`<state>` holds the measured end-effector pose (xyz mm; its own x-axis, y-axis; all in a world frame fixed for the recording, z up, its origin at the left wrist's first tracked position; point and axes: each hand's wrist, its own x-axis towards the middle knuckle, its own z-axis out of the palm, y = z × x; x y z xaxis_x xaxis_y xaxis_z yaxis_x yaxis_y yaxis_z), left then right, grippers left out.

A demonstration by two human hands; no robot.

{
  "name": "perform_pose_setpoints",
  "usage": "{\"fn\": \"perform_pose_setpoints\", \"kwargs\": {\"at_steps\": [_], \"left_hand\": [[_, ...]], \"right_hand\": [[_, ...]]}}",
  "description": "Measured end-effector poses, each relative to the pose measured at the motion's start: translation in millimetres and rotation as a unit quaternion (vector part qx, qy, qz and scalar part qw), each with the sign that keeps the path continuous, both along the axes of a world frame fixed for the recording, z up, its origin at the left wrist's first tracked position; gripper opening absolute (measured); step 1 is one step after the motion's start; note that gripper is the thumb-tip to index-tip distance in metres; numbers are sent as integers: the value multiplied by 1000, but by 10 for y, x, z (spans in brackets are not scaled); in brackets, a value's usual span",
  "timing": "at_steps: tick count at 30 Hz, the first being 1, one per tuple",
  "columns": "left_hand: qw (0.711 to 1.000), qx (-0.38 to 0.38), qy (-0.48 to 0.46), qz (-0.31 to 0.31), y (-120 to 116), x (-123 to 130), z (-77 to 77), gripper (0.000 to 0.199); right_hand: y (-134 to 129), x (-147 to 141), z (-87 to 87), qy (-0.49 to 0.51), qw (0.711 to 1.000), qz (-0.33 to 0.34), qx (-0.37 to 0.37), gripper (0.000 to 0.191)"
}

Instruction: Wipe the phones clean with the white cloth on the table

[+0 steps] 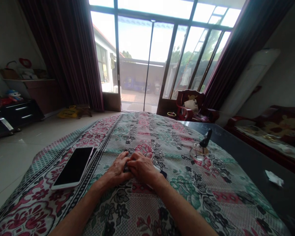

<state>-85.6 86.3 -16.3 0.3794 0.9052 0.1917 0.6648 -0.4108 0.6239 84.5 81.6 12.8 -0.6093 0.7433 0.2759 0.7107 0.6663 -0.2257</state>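
tall glazed doors point(135, 75) fill the far side of the room with daylight, flanked by dark purple curtains point(71, 59). a patterned cloth point(132, 131) in pink, green and grey spreads across the foreground; its far edge is rounded and stops short of the doors, its left side slopes off above pale floor tiles point(39, 134), and its right edge lies over a dark, glossy surface point(241, 160). broad stretches of cloth run ahead of the hands. a red-brown wooden bench point(285, 113) stands beyond the dark surface at far right, and a similar chair point(191, 93) sits near the doors.

the left hand point(118, 168) and right hand point(143, 167) come together near the middle of the cloth, the right's bent fingers overlapping the left's; whether either grips something small, i cannot tell. a white phone point(73, 167), screen dark, lies near the left forearm. a clear glass bottle point(198, 152) with a black top point(206, 139) stands ahead and right, well apart from the hands. crumpled white paper point(274, 178) lies on the dark surface. a white and dark-blue item point(163, 173) shows beside the right wrist, mostly hidden by it.
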Motion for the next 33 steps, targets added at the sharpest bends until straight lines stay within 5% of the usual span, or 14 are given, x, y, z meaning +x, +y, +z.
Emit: {"fn": "perform_pose_setpoints", "kwargs": {"at_steps": [6, 13, 24, 33], "left_hand": [[1000, -5, 19, -2, -18, 25, 20, 41], [998, 6, 29, -53, 9, -47, -3, 61], [994, -32, 83, -66, -29, -31, 127, 63], [995, 23, 84, -53, -17, -19, -24, 56]], "right_hand": [[-85, 131, 23, -8, 1000, 21, 15, 15], [-213, 254, 37, -10, 1000, 9, 14, 19], [-546, 610, 87, -20, 1000, 10, -7, 21], [-523, 535, 46, -22, 1000, 1, 6, 21]]}}
